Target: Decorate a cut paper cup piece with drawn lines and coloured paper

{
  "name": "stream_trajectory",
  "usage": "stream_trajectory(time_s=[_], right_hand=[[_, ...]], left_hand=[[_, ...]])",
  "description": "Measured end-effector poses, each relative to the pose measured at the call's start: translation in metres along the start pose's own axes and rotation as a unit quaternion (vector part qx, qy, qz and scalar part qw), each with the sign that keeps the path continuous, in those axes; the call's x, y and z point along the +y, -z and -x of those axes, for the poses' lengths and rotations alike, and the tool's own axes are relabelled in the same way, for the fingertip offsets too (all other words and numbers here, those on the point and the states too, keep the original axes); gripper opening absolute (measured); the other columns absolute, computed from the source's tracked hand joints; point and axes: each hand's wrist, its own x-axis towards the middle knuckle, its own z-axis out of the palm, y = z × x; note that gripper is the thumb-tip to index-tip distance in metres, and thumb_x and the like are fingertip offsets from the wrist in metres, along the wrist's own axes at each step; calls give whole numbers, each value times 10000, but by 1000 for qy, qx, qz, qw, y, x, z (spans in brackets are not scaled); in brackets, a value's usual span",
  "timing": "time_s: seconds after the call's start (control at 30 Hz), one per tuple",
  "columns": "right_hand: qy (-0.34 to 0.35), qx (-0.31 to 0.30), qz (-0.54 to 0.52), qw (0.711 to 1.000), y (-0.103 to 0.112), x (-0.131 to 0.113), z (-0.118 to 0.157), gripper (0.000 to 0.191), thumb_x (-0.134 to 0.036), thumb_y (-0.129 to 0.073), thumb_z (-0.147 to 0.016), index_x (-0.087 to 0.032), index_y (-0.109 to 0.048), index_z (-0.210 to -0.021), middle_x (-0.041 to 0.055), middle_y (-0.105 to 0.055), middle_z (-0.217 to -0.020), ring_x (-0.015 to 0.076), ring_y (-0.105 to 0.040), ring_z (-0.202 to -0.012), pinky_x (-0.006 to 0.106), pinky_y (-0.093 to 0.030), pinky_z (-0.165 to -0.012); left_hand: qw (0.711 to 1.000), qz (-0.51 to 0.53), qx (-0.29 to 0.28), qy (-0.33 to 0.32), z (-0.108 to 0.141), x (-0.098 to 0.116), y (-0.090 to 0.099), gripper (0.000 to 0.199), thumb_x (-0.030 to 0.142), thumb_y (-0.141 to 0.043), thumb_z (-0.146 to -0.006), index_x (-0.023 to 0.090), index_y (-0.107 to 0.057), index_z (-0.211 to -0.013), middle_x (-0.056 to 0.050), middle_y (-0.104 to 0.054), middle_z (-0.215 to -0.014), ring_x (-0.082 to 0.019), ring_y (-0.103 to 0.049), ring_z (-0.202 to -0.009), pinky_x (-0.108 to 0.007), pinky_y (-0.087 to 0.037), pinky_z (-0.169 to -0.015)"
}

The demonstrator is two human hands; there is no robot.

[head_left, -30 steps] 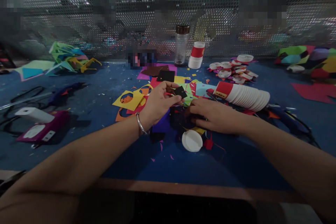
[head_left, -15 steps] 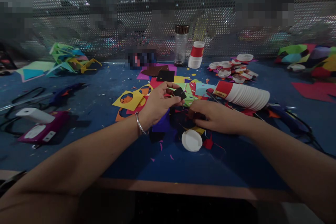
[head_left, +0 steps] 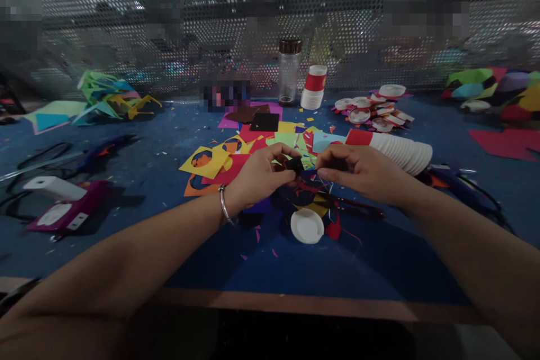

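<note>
My left hand (head_left: 264,174), with a silver bangle at the wrist, pinches a small black paper piece (head_left: 294,165) above the scraps. Close to its right is my right hand (head_left: 358,171); its thumb and fingers are pressed together near the piece, and what they hold, if anything, I cannot make out. Beneath the hands lie a yellow scrap (head_left: 318,206) and a long dark object (head_left: 358,206) that looks like scissors. A shallow white paper cup base (head_left: 307,226) sits nearer me, beside a red scrap (head_left: 334,229).
Cut yellow paper (head_left: 206,162) and a black sheet (head_left: 265,122) lie ahead. Stacked paper cups (head_left: 400,151) lie on their side at right. Behind stand a glass bottle (head_left: 289,76) and upright cups (head_left: 314,87). A purple device (head_left: 90,202) and a glue gun (head_left: 468,191) flank the area.
My right hand has risen from the tabletop toward my left hand, uncovering the long dark object. The black piece has lowered slightly with my left hand.
</note>
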Motion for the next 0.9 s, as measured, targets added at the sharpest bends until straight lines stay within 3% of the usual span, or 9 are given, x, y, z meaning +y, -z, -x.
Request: stream_trajectory(time_s=[0.33,0.53,0.9], right_hand=[[-22,-14,34,999,-4,-1,-1,168,-363,-602,-856,-201,-630,-819,-6,-611,-705,138,-521,-627,268,-393,-604],[-33,-20,32,999,-4,2,-1,184,-378,-597,-847,-199,-632,-822,-9,-596,-696,141,-516,-627,268,-394,-603],[-33,-18,20,999,-5,2,0,174,-373,-604,-842,-203,-628,-818,-11,-613,-687,142,-534,-617,269,-405,-595]], left_hand=[[997,12,-79,-4,8,4,-5,260,36,-599,-697,182,-624,-911,30,-651,-716,-102,-670,-600,-217,-554,-590],[997,27,-77,6,10,7,-6,259,54,-652,-691,186,-625,-911,31,-616,-774,-84,-646,-567,-211,-566,-542],[997,22,-73,14,12,7,-8,155,126,-667,-790,192,-595,-910,31,-597,-696,-112,-666,-607,-231,-602,-550]])
